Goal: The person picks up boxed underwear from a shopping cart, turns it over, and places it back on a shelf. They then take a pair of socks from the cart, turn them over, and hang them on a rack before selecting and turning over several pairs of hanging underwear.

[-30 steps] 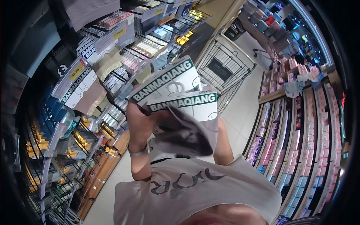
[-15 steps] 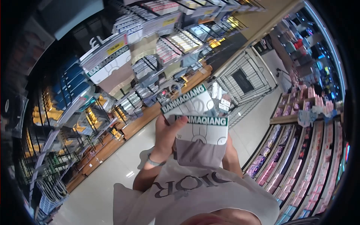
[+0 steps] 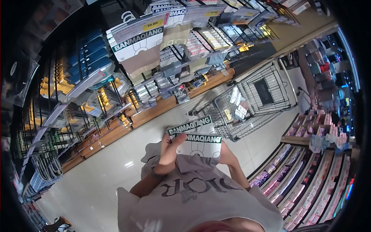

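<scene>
Front pack (image 3: 199, 149): white card, its dark green band (image 3: 205, 138) lettered BANMAQIANG in white above a line drawing; grey-mauve cloth (image 3: 195, 164) shows below the card. The printed face is turned upward, its right end slightly lower. The left hand's (image 3: 168, 151) thumb (image 3: 179, 139) crosses the left end of the band, partly hiding the lettering; the cloth lies below the thumb. Rear pack (image 3: 206, 128): matching band and lettering, tilted upward to the right, projecting beyond the thumb tip; lower portion hidden behind the front pack.
</scene>
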`<move>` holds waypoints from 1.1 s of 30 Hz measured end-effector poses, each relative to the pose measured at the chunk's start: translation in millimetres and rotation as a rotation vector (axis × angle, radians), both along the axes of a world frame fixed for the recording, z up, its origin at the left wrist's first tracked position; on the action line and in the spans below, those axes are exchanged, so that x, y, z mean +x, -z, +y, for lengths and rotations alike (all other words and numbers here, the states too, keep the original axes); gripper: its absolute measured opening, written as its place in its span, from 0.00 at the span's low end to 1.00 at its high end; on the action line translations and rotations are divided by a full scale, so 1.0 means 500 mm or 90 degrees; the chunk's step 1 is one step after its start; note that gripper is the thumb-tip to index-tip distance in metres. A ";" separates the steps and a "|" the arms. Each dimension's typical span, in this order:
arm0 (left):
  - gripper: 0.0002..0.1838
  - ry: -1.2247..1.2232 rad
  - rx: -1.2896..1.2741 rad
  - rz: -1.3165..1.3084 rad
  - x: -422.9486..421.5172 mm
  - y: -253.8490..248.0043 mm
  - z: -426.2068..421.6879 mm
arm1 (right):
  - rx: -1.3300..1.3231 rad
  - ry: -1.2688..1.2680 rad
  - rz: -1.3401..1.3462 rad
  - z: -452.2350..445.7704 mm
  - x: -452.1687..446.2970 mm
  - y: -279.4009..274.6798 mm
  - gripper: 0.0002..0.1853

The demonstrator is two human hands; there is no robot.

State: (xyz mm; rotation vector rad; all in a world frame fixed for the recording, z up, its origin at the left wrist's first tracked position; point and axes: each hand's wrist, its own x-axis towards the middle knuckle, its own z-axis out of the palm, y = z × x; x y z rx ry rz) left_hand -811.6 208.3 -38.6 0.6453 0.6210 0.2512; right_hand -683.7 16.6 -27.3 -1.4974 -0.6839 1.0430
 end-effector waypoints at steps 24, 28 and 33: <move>0.08 -0.270 0.573 0.048 -0.030 -0.104 0.158 | 0.333 0.311 0.167 -0.065 0.015 0.058 0.31; 0.09 -0.201 0.587 0.029 -0.012 -0.126 0.149 | 0.326 0.334 0.057 0.051 0.021 -0.101 0.40; 0.14 -0.229 0.534 -0.020 0.015 -0.162 0.098 | 0.283 0.337 0.191 0.164 0.010 -0.094 0.20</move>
